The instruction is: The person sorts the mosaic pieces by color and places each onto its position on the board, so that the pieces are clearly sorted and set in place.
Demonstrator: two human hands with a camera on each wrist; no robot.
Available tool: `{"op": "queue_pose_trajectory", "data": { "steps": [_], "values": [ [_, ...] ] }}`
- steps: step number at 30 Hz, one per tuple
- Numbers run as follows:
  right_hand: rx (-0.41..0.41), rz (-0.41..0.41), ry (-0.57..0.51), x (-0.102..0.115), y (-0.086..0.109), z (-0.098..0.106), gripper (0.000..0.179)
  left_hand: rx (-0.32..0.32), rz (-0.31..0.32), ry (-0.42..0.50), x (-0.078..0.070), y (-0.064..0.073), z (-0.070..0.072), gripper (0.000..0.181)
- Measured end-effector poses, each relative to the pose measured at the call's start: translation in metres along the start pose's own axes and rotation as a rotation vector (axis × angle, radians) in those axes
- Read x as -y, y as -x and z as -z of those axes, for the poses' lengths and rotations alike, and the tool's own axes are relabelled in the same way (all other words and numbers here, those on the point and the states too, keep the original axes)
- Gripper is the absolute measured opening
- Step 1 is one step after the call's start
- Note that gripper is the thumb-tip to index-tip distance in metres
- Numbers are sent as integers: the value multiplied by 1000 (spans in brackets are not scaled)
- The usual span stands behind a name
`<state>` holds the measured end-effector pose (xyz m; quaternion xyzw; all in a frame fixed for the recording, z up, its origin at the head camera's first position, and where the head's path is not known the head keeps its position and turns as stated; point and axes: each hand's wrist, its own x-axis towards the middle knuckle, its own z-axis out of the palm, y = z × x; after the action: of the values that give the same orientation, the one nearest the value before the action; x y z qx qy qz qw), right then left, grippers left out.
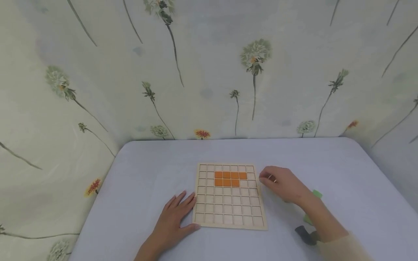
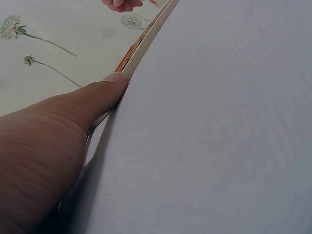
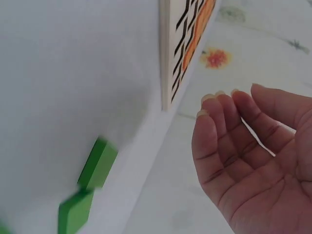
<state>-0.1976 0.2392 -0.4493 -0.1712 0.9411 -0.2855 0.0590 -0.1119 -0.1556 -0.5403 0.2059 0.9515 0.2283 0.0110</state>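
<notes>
A square wooden grid board (image 1: 232,220) lies on the table, with several orange square tiles (image 1: 226,179) in two adjoining rows of its upper part. My left hand (image 1: 173,219) rests at the lower left corner of the board, fingers spread and fairly straight. Its fingertips touch the left side and its thumb (image 2: 100,95) presses the near edge. Off the upper right side of the board hovers my right hand (image 1: 281,183), fingers loosely bent. Nothing shows between its fingertips or in its palm (image 3: 263,190) in the right wrist view.
Green tiles (image 3: 97,163) lie right of the board, partly hidden under the right forearm in the head view. A dark grey piece (image 1: 305,235) lies nearer. White cloth (image 1: 156,163) covers the table; flower-patterned fabric (image 1: 209,72) hangs behind and at the sides.
</notes>
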Motion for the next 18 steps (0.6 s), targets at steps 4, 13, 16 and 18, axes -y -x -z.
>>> {"op": "queue_pose_trajectory", "data": {
  "steps": [4, 13, 16, 18],
  "values": [
    [-6, -33, 3, -16, 17, 13, 13, 5, 6, 1, -1, 0, 0, 89],
    [-76, -91, 47, -56, 56, 37, 25, 1, 10, 3, -5, -1, 2, 89],
    [-72, -144, 68, -69, 67, 43, 27, 7, 17, 5, -6, -1, 1, 89],
    [-56, -184, 72, -79, 73, 45, 29, 15, 25, 9, -6, -1, 0, 89]
  ]
}}
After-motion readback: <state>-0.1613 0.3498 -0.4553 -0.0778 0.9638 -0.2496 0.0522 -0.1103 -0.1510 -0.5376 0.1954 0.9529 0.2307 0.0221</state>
